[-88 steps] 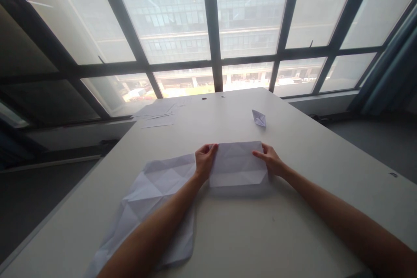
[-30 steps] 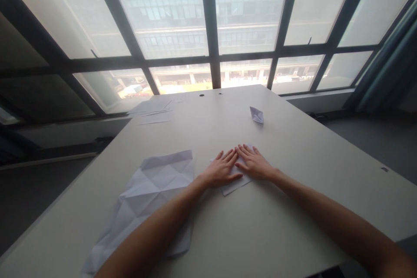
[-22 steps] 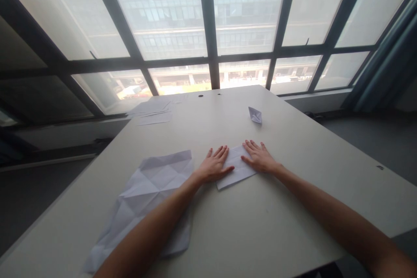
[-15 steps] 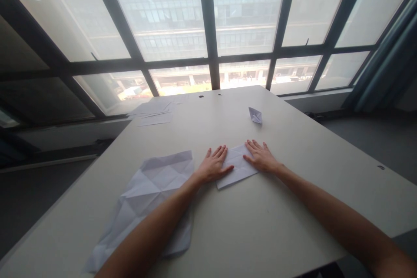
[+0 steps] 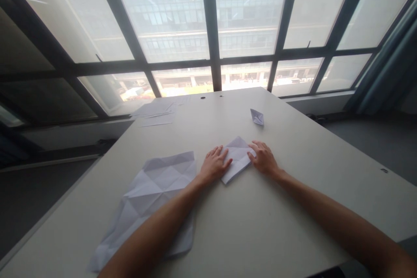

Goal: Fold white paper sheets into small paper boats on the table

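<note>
A small folded sheet of white paper (image 5: 240,153) lies on the table between my hands, turned so that one corner points away from me. My left hand (image 5: 215,164) rests flat on its left side, fingers stretched out and thumb on the paper. At the right corner, my right hand (image 5: 263,158) has its fingers bent, with thumb and forefinger on either side of the corner. Beneath and beside my left forearm is a large creased sheet of paper (image 5: 156,182), partly hidden by that arm.
A small folded paper boat (image 5: 257,117) stands beyond my right hand. Several loose paper sheets (image 5: 154,110) lie at the table's far left. The white table (image 5: 234,226) reaches towards large windows (image 5: 177,13). A blue curtain (image 5: 384,61) hangs at the right.
The folded paper has turned, its far corner now pointing away from me. My right hand's fingers have gone from flat on it to bent at its right corner. The left hand stays on it.
</note>
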